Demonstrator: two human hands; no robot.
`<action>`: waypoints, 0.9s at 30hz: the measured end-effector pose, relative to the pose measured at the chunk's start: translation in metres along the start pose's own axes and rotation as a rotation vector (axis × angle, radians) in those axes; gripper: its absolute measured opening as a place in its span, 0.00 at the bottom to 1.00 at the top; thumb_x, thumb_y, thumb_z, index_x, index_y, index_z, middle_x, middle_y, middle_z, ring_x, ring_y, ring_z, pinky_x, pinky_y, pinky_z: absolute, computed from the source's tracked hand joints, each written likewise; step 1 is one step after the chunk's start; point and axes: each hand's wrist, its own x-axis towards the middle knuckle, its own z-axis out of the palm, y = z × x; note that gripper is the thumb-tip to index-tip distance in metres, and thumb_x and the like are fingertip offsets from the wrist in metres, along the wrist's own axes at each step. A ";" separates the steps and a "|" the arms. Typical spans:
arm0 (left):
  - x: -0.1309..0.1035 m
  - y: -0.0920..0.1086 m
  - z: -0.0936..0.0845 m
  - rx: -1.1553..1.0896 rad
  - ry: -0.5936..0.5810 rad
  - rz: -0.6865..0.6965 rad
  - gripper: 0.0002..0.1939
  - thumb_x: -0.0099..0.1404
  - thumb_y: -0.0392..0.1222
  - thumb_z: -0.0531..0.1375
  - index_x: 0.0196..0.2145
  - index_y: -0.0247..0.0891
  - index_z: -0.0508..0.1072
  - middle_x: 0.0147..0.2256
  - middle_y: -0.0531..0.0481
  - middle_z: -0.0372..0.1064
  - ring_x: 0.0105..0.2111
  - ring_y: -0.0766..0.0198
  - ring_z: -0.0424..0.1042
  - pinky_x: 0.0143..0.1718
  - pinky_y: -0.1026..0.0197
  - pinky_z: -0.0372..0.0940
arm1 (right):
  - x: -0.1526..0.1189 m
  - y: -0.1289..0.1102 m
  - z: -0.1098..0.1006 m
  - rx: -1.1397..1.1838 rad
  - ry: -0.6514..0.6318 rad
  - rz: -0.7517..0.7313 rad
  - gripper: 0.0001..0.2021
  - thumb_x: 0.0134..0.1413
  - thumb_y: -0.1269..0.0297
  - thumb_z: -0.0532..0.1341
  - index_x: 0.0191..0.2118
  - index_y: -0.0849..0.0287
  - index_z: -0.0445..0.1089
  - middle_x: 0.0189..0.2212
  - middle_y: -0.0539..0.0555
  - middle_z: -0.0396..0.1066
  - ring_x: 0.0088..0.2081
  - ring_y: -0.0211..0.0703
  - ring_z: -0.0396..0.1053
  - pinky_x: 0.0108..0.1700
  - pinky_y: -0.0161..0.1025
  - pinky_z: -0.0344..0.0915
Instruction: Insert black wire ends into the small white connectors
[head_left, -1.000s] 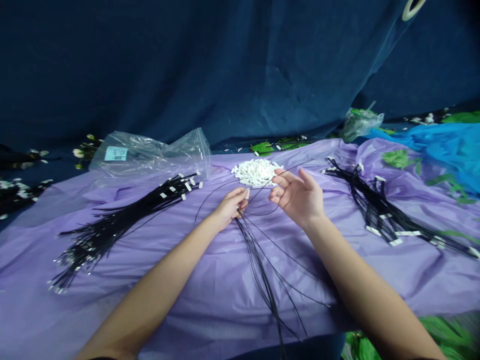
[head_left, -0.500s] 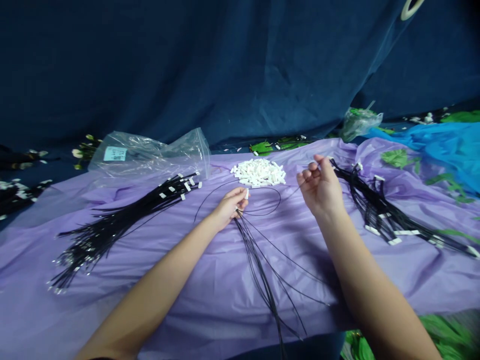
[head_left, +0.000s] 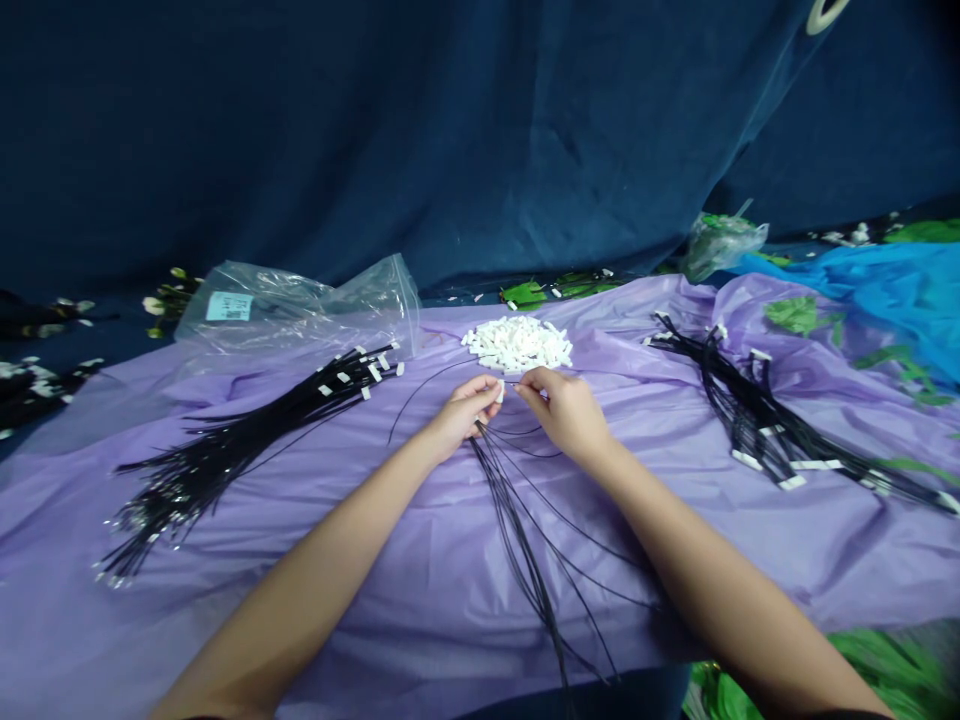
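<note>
My left hand (head_left: 466, 412) is closed on a small white plastic piece (head_left: 500, 391) and several thin black cords (head_left: 517, 540), whose loose ends hang down toward the table's front edge. Close beside it, my right hand (head_left: 562, 405) pinches a thin black cord at the white piece. One cord makes a loop under the right hand. Just beyond both hands lies a pile of small white pieces (head_left: 519, 344). Whether the cord tip is inside the white piece is too small to tell.
Left lies a bundle of black cords (head_left: 247, 430) with white ends, behind it a clear plastic bag (head_left: 300, 300). More tagged black cords (head_left: 750, 400) lie right. Purple sheeting (head_left: 390, 580) covers the table; a dark blue curtain (head_left: 420, 140) hangs behind. Blue plastic (head_left: 892, 300) sits far right.
My right hand has moved left and down from beside the right bundle to my left hand, and the cord loop has become smaller. My left hand has barely shifted.
</note>
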 end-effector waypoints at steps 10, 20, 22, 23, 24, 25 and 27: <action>0.000 -0.002 0.000 0.072 0.000 -0.002 0.18 0.56 0.54 0.64 0.31 0.37 0.66 0.21 0.58 0.56 0.15 0.77 0.48 0.16 0.70 0.39 | -0.001 -0.003 0.000 -0.074 -0.016 0.041 0.08 0.61 0.60 0.57 0.37 0.56 0.71 0.33 0.54 0.76 0.34 0.44 0.73 0.38 0.36 0.61; 0.002 -0.004 0.000 0.128 0.004 0.007 0.19 0.57 0.56 0.63 0.33 0.37 0.66 0.22 0.58 0.55 0.15 0.77 0.47 0.16 0.70 0.40 | -0.001 -0.007 -0.004 -0.117 -0.053 0.096 0.09 0.61 0.59 0.57 0.37 0.55 0.72 0.33 0.53 0.77 0.34 0.43 0.73 0.36 0.35 0.59; 0.002 -0.004 0.000 0.131 0.009 0.006 0.19 0.57 0.56 0.63 0.33 0.37 0.66 0.22 0.58 0.55 0.15 0.76 0.47 0.16 0.70 0.40 | -0.001 -0.008 -0.005 -0.132 -0.058 0.108 0.09 0.61 0.59 0.57 0.37 0.55 0.72 0.32 0.53 0.77 0.34 0.44 0.73 0.36 0.35 0.58; 0.001 -0.004 0.001 0.131 0.010 0.004 0.19 0.57 0.56 0.63 0.33 0.37 0.66 0.22 0.58 0.55 0.15 0.77 0.47 0.16 0.70 0.40 | -0.001 -0.009 -0.005 -0.139 -0.061 0.113 0.09 0.61 0.58 0.57 0.37 0.55 0.72 0.32 0.53 0.77 0.34 0.44 0.73 0.36 0.35 0.58; 0.001 -0.004 0.001 0.131 0.010 0.002 0.19 0.57 0.56 0.63 0.34 0.38 0.66 0.22 0.59 0.55 0.15 0.77 0.47 0.16 0.70 0.40 | -0.002 -0.009 -0.005 -0.146 -0.062 0.116 0.09 0.61 0.58 0.57 0.37 0.55 0.72 0.33 0.53 0.77 0.34 0.44 0.73 0.35 0.35 0.57; 0.001 -0.004 0.001 0.130 0.009 0.001 0.19 0.57 0.56 0.63 0.34 0.38 0.66 0.22 0.58 0.56 0.15 0.77 0.47 0.16 0.70 0.40 | -0.002 -0.010 -0.005 -0.152 -0.064 0.119 0.09 0.61 0.58 0.57 0.37 0.55 0.72 0.33 0.53 0.77 0.35 0.44 0.73 0.35 0.35 0.57; 0.001 -0.005 0.001 0.129 0.008 0.001 0.19 0.57 0.56 0.62 0.34 0.38 0.65 0.22 0.59 0.56 0.15 0.77 0.48 0.16 0.70 0.40 | -0.001 -0.010 -0.004 -0.163 -0.065 0.123 0.09 0.62 0.58 0.57 0.38 0.55 0.72 0.33 0.53 0.77 0.35 0.45 0.73 0.35 0.36 0.56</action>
